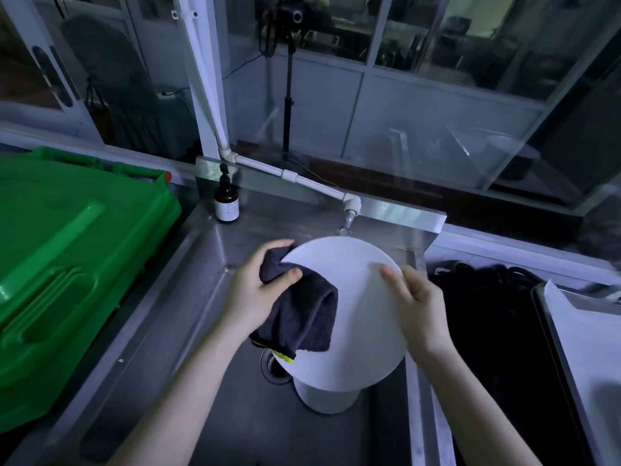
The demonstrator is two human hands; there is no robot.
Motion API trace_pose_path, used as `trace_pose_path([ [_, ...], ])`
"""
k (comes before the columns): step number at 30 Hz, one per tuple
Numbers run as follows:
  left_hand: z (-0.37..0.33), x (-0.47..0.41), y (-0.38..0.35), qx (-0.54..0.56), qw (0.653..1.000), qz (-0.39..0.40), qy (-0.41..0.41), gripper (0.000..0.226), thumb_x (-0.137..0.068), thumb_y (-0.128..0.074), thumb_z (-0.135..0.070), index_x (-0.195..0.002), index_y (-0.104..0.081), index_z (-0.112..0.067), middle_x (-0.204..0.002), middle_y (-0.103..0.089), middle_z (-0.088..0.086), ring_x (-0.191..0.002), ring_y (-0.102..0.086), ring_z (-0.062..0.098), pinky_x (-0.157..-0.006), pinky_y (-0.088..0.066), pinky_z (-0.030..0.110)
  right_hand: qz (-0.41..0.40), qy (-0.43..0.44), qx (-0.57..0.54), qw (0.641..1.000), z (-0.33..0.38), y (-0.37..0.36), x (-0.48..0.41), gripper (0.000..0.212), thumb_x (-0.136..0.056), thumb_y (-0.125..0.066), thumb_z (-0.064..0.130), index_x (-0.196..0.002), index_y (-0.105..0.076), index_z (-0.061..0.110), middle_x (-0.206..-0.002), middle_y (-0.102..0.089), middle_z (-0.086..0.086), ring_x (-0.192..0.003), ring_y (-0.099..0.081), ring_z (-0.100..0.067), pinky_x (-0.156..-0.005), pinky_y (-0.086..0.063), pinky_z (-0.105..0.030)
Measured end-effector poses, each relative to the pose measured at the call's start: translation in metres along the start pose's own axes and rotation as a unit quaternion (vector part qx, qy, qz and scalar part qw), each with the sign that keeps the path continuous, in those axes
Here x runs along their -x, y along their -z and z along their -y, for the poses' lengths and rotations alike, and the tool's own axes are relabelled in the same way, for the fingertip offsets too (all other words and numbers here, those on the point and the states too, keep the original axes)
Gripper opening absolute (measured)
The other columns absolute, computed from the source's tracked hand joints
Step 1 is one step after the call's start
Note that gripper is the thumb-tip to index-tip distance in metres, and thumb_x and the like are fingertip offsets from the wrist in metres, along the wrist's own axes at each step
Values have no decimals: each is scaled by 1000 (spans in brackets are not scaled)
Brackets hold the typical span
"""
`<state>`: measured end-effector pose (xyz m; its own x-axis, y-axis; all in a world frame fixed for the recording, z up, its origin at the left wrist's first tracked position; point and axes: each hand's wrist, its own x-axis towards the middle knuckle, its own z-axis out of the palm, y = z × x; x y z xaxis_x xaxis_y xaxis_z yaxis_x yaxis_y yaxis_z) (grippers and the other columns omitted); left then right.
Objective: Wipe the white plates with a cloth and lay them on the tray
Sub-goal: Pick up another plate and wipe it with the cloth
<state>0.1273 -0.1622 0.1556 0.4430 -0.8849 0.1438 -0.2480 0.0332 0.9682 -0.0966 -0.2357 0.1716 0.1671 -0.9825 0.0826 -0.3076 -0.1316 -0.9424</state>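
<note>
I see the green bin point(67, 264) filling the left, then the steel sink point(188, 297), with the tray point(551, 317) at the right edge. Over the sink I hold a white plate point(349, 297): my right hand point(420, 314) clasps its right rim, my left hand point(258, 290) pinches the dark cloth point(302, 317) over its left rim.

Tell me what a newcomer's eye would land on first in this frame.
The white plate at centre, held over the steel sink: the right hand grips its right edge while the left hand presses a dark cloth on its left side. Next, the bright green bin at far left.
</note>
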Motion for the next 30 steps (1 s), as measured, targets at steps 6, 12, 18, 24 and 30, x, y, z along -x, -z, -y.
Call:
trace_pose_path([
  [6, -10, -8, 0, -125, 964, 214, -93, 51, -74, -85, -20, -113, -62, -44, -109, -67, -27, -105, -60, -6, -90, -40, 8, 169, 117, 165, 965, 26, -5, -2, 25, -95, -66, 31, -71, -65, 22, -60, -56, 7, -58, -44, 2, -57, -35, -16],
  [12, 8, 12, -17, 81, 993, -79, 14, 37, -80, -76, -24, -103, -61, -49, -98, -70, -28, -94, -64, -10, -75, -44, 4, -91, 0, -73, 993, 27, -6, -8, 35, -96, -65, 29, -79, -64, -3, -67, -50, -3, -64, -45, -11, -60, -34, -29],
  [18, 18, 9, -17, 114, 986, -116, 48, 32, -72, -74, -39, -101, -62, -44, -97, -72, -21, -93, -66, -4, -73, -47, 6, -54, -10, -82, 995, 15, -12, 2, 23, -99, -60, 34, -91, -63, 12, -74, -62, 7, -69, -55, -7, -61, -45, -23],
  [24, -4, -9, 8, -47, 994, 61, -76, 66, -73, -85, -21, -106, -55, -69, -110, -61, -42, -107, -55, -19, -86, -36, -1, 194, 105, 128, 967, 45, 11, -27, 9, -87, -73, 35, -94, -69, 33, -87, -69, 25, -83, -63, 8, -73, -45, -11],
  [30, -11, -14, 7, -68, 974, 174, -131, 59, -76, -83, -16, -123, -61, -43, -123, -63, -30, -118, -55, -10, -94, -34, 1, 193, 199, 170, 946, 46, -6, -21, 22, -91, -70, 32, -69, -66, 37, -60, -58, 11, -61, -47, 3, -60, -37, -17],
])
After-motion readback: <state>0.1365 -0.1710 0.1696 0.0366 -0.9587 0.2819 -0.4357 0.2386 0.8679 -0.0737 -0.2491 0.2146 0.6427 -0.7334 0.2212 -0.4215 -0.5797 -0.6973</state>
